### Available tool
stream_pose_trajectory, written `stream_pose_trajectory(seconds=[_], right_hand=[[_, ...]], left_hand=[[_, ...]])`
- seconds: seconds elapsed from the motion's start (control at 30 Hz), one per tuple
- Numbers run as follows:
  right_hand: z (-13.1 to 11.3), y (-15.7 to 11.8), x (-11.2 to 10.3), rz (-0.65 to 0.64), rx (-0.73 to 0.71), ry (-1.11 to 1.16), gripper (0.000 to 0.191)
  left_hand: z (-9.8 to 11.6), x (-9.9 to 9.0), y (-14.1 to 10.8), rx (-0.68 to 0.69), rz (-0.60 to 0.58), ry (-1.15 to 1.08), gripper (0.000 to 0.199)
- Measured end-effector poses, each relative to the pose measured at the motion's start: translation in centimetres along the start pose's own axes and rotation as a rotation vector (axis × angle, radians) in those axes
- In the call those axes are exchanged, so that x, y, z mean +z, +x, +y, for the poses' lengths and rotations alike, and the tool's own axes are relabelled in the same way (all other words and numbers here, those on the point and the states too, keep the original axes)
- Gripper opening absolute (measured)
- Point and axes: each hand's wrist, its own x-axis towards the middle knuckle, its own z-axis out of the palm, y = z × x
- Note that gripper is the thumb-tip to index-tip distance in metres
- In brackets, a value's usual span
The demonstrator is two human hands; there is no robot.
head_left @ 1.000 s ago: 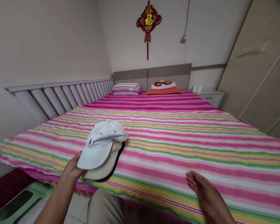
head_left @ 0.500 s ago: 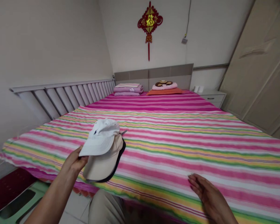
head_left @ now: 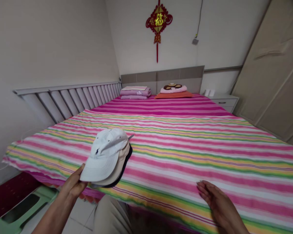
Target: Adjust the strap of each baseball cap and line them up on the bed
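Observation:
My left hand pinches the brim edge of a white baseball cap with a small dark logo. The white cap sits on top of a beige cap, whose brim shows along the right side. Beneath that, a black cap shows as a dark rim on the striped bedspread. A small grey strap pokes out behind the caps. Over the bed's near right part, my right hand holds nothing, its fingers stretched and slightly curved.
Folded purple bedding and a pink bundle on an orange cushion lie by the headboard. A radiator lines the left wall. A green stool stands at the lower left, a nightstand at the far right.
My left hand has brought the white cap down onto the beige cap, covering most of the beige brim. My right hand has stayed in about the same place.

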Motion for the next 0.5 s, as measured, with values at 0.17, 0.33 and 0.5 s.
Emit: stream_pose_trajectory(seconds=[0.17, 0.33, 0.5], right_hand=[[0.0, -0.1, -0.2, -0.006, -0.009, 0.009, 0.020], [0.1, -0.3, -0.1, -0.024, -0.022, 0.004, 0.019], [0.1, -0.4, -0.1, -0.017, -0.022, -0.005, 0.018]], left_hand=[[-0.3, -0.2, 0.4, -0.068, -0.039, 0.020, 0.032], [-0.6, -1.5, 0.2, 0.053, -0.037, 0.112, 0.026], [-1.2, -3.2, 1.2, 0.174, -0.024, 0.356, 0.015]])
